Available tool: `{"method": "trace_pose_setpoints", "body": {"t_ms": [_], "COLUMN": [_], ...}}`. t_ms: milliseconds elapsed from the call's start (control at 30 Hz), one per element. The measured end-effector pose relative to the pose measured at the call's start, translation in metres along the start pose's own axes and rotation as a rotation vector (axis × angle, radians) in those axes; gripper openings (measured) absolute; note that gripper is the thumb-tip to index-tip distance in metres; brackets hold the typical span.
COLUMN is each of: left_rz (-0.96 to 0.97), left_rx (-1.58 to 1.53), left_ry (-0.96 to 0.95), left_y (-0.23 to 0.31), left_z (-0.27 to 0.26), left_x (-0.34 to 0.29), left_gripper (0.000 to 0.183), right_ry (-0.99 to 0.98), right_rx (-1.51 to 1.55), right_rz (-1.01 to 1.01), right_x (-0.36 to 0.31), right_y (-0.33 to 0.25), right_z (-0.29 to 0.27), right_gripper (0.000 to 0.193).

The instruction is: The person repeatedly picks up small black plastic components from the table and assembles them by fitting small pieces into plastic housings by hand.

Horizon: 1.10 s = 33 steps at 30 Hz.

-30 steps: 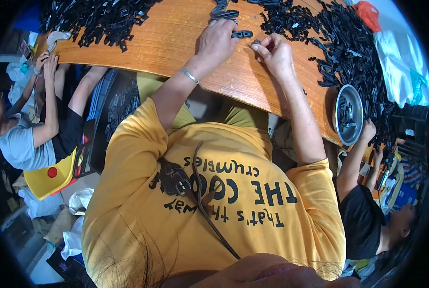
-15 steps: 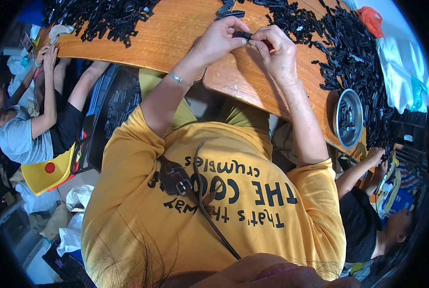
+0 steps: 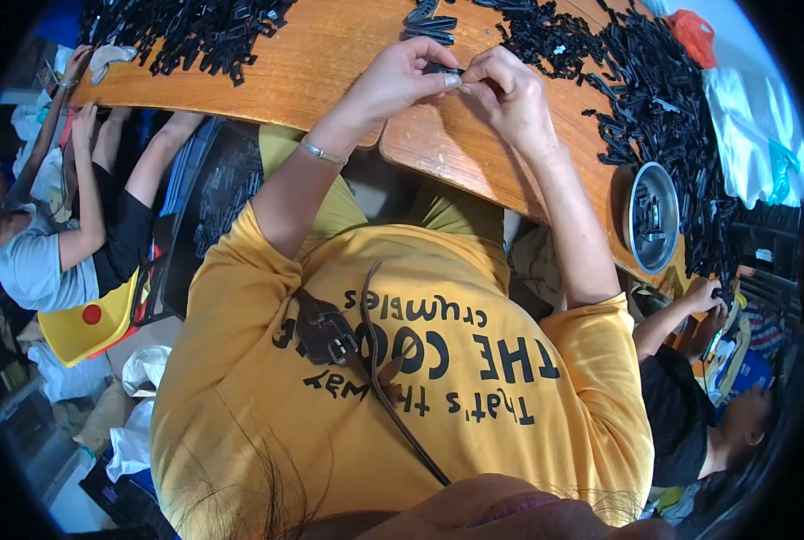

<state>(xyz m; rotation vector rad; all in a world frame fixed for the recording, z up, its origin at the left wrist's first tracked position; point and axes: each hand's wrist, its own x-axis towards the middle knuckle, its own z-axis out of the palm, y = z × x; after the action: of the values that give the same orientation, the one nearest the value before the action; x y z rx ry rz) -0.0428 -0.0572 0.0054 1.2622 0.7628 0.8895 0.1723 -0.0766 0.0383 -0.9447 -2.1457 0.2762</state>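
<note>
Black plastic part (image 3: 444,70): you pinched it between both hands, just above the wooden table (image 3: 330,54) near its front edge.
Left hand (image 3: 402,76): your fingers were curled, thumb and forefinger closed on the part.
Right hand (image 3: 510,94): your fingertips were closed on the same part, touching your left hand.
Heap of black parts (image 3: 663,108): it lay to your right.
Metal bowl (image 3: 651,218): it sat at the table's right edge.
Second heap (image 3: 186,31): it lay far left.
</note>
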Motion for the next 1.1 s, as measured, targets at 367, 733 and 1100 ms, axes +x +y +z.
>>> {"method": "trace_pose_setpoints", "body": {"t_ms": [367,733,1100], "left_rz": [0.100,0.020,0.468], "left_rx": [0.378,1.183,1.370], "left_ry": [0.113,0.044,0.341], "left_y": [-0.005,0.073,-0.006], "left_z": [-0.012,-0.129,-0.035], "left_x": [-0.038,-0.139,0.048], "left_gripper": [0.023,0.019,0.026], "right_ry": [-0.250,-0.014,-0.402], "right_rx": [0.161,-0.428,-0.428], "right_rz": [0.543,0.478,0.583], "right_x": [-0.005,-0.022,-0.009], "right_y": [-0.010,0.081,0.088], "right_z": [0.047,-0.013,-0.019], "right_gripper": [0.027,0.020,0.018]}}
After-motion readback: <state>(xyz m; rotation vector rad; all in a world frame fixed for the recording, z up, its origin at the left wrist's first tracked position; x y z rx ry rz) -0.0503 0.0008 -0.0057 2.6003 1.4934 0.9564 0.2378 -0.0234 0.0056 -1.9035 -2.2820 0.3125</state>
